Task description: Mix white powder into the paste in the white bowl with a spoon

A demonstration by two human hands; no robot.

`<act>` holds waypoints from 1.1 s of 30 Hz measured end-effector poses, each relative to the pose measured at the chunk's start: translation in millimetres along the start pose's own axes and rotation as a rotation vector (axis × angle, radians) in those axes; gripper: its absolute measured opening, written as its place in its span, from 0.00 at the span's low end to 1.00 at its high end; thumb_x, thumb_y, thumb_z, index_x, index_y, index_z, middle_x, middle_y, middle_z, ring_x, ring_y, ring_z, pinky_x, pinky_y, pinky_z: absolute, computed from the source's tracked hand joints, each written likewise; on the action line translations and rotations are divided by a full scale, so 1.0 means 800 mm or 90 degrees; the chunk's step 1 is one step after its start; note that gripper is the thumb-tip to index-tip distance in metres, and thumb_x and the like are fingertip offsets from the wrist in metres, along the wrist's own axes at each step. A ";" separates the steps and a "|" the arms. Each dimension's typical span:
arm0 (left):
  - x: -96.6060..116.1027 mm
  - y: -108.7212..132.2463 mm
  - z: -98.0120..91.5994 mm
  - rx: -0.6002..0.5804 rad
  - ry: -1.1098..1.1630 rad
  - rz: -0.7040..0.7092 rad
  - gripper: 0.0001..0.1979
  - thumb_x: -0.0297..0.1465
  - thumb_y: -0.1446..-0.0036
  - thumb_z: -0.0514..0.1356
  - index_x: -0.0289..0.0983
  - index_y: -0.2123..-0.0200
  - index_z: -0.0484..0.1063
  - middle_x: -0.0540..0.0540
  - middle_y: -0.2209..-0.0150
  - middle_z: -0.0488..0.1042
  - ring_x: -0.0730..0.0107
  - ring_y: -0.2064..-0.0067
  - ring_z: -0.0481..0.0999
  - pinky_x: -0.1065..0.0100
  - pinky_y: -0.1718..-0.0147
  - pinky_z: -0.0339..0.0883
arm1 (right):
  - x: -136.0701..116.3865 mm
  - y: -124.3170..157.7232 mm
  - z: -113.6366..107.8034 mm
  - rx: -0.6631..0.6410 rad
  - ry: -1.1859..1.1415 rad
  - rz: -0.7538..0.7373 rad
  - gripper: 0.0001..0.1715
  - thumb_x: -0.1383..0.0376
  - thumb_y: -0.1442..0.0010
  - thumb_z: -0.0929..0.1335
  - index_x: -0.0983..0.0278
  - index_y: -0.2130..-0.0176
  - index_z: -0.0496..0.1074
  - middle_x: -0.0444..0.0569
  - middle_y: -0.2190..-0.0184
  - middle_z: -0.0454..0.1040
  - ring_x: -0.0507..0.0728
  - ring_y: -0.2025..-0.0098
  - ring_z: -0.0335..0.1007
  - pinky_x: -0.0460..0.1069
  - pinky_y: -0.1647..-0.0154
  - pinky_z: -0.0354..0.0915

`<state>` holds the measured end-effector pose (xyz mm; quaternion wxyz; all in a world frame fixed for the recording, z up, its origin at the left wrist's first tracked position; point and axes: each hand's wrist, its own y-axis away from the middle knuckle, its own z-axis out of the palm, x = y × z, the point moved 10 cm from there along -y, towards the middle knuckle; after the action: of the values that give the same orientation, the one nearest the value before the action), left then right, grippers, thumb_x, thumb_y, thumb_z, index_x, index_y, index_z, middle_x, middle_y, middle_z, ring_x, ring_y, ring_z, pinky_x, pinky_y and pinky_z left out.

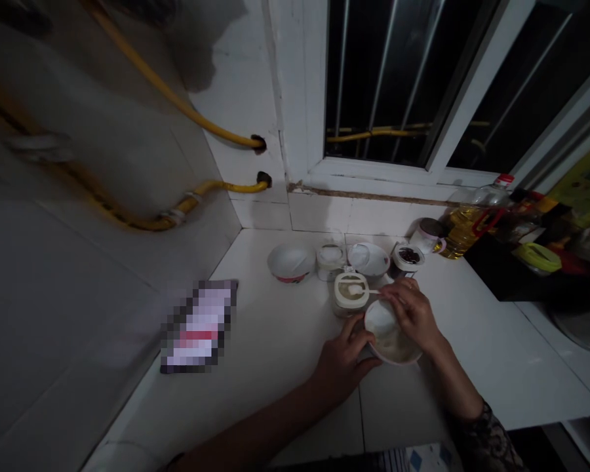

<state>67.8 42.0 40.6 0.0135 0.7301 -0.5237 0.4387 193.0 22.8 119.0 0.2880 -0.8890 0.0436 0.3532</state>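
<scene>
My left hand (pixel 347 351) grips the rim of a white bowl (pixel 397 347) from its left side. A pale, wet-looking layer coats the inside of that bowl. In my right hand (pixel 413 311), above the bowl, the fingers pinch the handle of a small white spoon (pixel 358 289). The spoon's head is over the mouth of a square seasoning jar (pixel 350 305) with a light rim, just behind the bowl; pale grainy contents show inside. Whether the spoon touches them I cannot tell.
Behind stand another white bowl (pixel 292 262), a lidded jar (pixel 330 262), a bowl (pixel 377 261) and a jar of dark red contents (pixel 407 257). An oil bottle (pixel 465 226) and a dark-lidded cup (pixel 427 235) are farther right. A blurred-out object (pixel 201 328) lies left.
</scene>
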 end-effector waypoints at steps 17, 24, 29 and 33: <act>0.001 0.000 -0.001 0.005 0.009 0.003 0.11 0.32 0.48 0.65 0.40 0.62 0.68 0.41 0.45 0.65 0.70 0.65 0.77 0.67 0.64 0.73 | 0.056 0.012 -0.025 -0.161 0.120 0.155 0.13 0.62 0.40 0.62 0.61 0.70 0.74 0.47 0.74 0.76 0.59 0.62 0.67 0.53 0.56 0.58; 0.000 0.001 -0.001 0.015 0.000 0.008 0.10 0.35 0.46 0.64 0.40 0.62 0.68 0.41 0.46 0.65 0.67 0.61 0.77 0.67 0.65 0.73 | 0.046 0.019 0.021 -0.242 -0.002 0.183 0.12 0.63 0.43 0.62 0.62 0.71 0.74 0.47 0.78 0.75 0.57 0.65 0.67 0.51 0.60 0.60; 0.000 0.001 0.000 0.006 0.000 0.004 0.10 0.35 0.46 0.64 0.40 0.62 0.69 0.41 0.46 0.65 0.67 0.61 0.77 0.67 0.65 0.73 | 0.078 0.022 0.013 -0.205 -0.204 0.344 0.09 0.60 0.50 0.66 0.65 0.73 0.71 0.44 0.83 0.72 0.53 0.77 0.65 0.48 0.71 0.61; 0.000 0.001 -0.002 0.005 -0.002 0.002 0.10 0.34 0.46 0.64 0.40 0.61 0.70 0.41 0.46 0.65 0.67 0.62 0.77 0.67 0.66 0.74 | 0.086 0.020 -0.008 -0.142 -0.259 0.392 0.08 0.62 0.55 0.68 0.65 0.74 0.72 0.44 0.84 0.71 0.52 0.78 0.64 0.47 0.71 0.60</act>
<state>66.1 42.4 41.2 0.0088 0.7298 -0.5232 0.4399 243.5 15.1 70.2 0.0730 -0.7721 0.2118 0.5947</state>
